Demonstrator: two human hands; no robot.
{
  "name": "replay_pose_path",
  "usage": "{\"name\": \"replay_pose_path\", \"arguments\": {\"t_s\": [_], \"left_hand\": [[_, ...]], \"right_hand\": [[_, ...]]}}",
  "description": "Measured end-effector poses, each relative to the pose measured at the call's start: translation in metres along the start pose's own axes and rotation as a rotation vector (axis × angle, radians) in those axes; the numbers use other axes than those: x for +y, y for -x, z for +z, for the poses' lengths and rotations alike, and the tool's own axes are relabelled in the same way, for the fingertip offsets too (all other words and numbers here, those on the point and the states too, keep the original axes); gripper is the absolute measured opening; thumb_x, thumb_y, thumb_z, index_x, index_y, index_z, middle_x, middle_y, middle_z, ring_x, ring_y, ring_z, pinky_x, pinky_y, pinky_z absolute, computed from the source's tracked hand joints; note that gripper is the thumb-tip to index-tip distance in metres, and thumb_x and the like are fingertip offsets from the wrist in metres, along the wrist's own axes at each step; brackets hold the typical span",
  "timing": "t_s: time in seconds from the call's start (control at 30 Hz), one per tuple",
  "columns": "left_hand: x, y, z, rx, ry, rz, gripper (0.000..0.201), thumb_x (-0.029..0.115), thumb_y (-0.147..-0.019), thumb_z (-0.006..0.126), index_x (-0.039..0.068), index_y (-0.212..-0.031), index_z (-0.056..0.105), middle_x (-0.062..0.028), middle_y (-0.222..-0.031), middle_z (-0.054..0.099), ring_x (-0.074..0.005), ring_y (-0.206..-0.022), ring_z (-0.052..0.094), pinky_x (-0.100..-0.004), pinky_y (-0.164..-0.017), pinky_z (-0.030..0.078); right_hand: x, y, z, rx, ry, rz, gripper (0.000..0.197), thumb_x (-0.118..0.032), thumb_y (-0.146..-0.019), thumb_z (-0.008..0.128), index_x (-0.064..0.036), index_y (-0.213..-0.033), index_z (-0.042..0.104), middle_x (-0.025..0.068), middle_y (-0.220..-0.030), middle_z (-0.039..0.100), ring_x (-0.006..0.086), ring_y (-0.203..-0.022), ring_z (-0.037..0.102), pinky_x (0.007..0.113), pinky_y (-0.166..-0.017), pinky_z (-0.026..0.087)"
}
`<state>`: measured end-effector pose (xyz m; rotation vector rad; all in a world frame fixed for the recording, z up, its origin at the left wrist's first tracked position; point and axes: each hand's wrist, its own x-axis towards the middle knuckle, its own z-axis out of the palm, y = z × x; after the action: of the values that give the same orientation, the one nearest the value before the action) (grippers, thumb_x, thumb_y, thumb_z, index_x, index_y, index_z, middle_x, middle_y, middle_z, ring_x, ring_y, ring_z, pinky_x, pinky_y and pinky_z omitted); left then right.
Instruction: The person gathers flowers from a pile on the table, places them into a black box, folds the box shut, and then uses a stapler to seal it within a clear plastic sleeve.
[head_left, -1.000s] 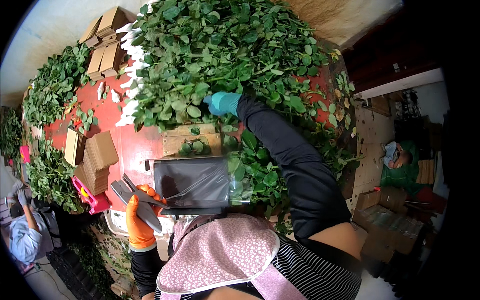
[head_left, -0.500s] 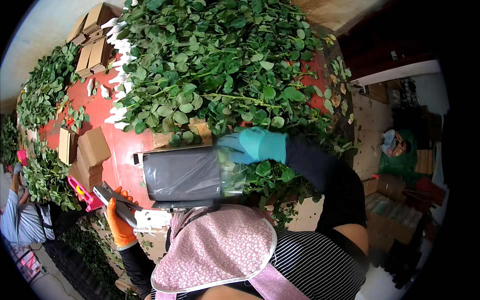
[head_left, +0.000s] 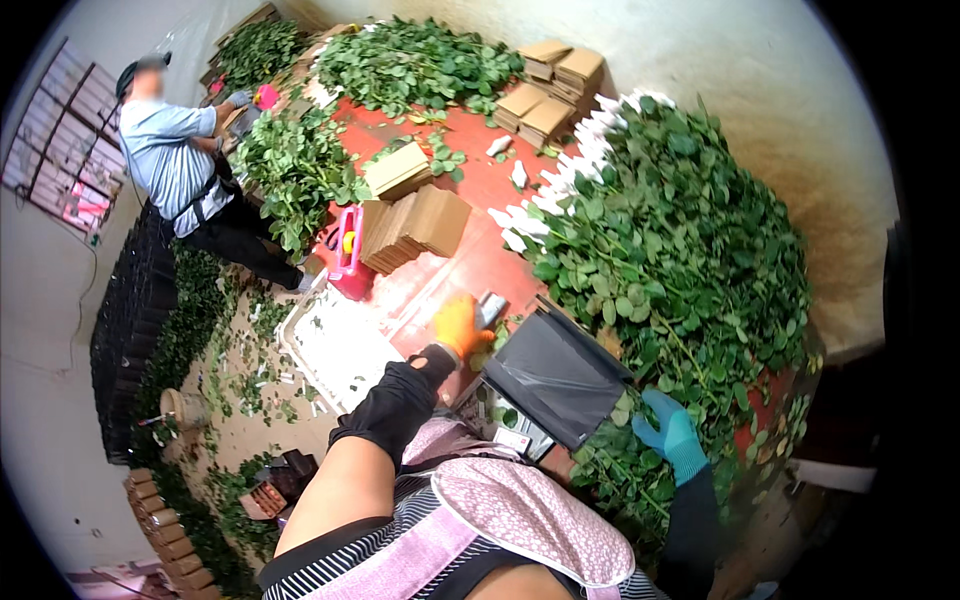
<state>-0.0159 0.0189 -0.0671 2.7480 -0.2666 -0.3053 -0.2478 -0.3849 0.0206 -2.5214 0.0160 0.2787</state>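
Note:
My left hand (head_left: 458,326), in an orange glove, is low over the red table with its fingers bent around a grey metal hand tool (head_left: 490,309). The tool's exact kind is unclear, and the hand hides part of it. To its right, a stack of black and clear plastic sleeves (head_left: 556,376) lies tilted on a stand. My right hand (head_left: 668,436), in a teal glove, is just off the sleeves' right end, fingers apart and nothing in them. Leafy green stems (head_left: 680,240) with white-wrapped heads (head_left: 575,170) are piled behind it.
Folded cardboard pieces (head_left: 420,225) stand by a pink tape dispenser (head_left: 350,262) on the red table (head_left: 450,285). More cardboard (head_left: 550,90) is stacked at the back. A white tray (head_left: 335,345) sits at the near left. Another person (head_left: 175,150) works at far left.
My view has swung left. My left hand has lowered the grey tool from raised beside the table to the tabletop. My right hand has come off the sleeves' clear end.

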Motion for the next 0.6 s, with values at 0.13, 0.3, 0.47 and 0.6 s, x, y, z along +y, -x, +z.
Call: {"name": "replay_pose_path", "arguments": {"t_s": [0.13, 0.3, 0.47, 0.6], "left_hand": [[-0.071, -0.003, -0.02, 0.545, 0.189, 0.259, 0.051, 0.03, -0.071, 0.083, 0.006, -0.111, 0.063, -0.0173, -0.103, 0.067, -0.034, -0.098, 0.065, -0.0449, -0.085, 0.051], [-0.222, -0.023, -0.122, 0.785, -0.073, -0.224, 0.028, 0.032, -0.078, 0.078, 0.006, -0.085, 0.07, -0.0138, -0.086, 0.065, -0.0365, -0.087, 0.062, -0.0478, -0.078, 0.05], [-0.329, -0.06, -0.099, 0.108, 0.751, -0.308, 0.034, 0.03, -0.086, 0.074, 0.0, -0.1, 0.076, -0.0098, -0.091, 0.075, -0.0191, -0.082, 0.068, -0.035, -0.078, 0.051], [-0.315, -0.049, -0.112, 0.015, 1.262, -0.204, 0.018, 0.015, -0.086, 0.072, -0.003, -0.09, 0.074, -0.0064, -0.087, 0.073, -0.0131, -0.078, 0.065, -0.0277, -0.076, 0.049]], "right_hand": [[-0.069, 0.022, -0.052, 0.273, -0.233, 0.094, 0.045, -0.012, -0.089, 0.069, 0.0049, -0.13, 0.06, 0.0204, -0.128, 0.063, 0.0313, -0.119, 0.061, 0.04, -0.104, 0.046], [-0.186, 0.029, -0.039, 0.399, -0.317, -0.008, 0.037, -0.01, -0.089, 0.067, 0.0037, -0.124, 0.065, 0.0174, -0.121, 0.067, 0.0294, -0.113, 0.064, 0.04, -0.101, 0.048], [-0.309, -0.057, 0.04, -0.043, -0.538, -0.122, 0.036, -0.012, -0.085, 0.072, 0.001, -0.119, 0.068, 0.0159, -0.107, 0.072, 0.0249, -0.096, 0.07, 0.036, -0.083, 0.054], [-0.359, -0.104, 0.093, -0.249, -0.425, -0.247, 0.032, -0.01, -0.088, 0.069, -0.0001, -0.118, 0.067, 0.0147, -0.101, 0.07, 0.0215, -0.087, 0.068, 0.034, -0.076, 0.054]]}}
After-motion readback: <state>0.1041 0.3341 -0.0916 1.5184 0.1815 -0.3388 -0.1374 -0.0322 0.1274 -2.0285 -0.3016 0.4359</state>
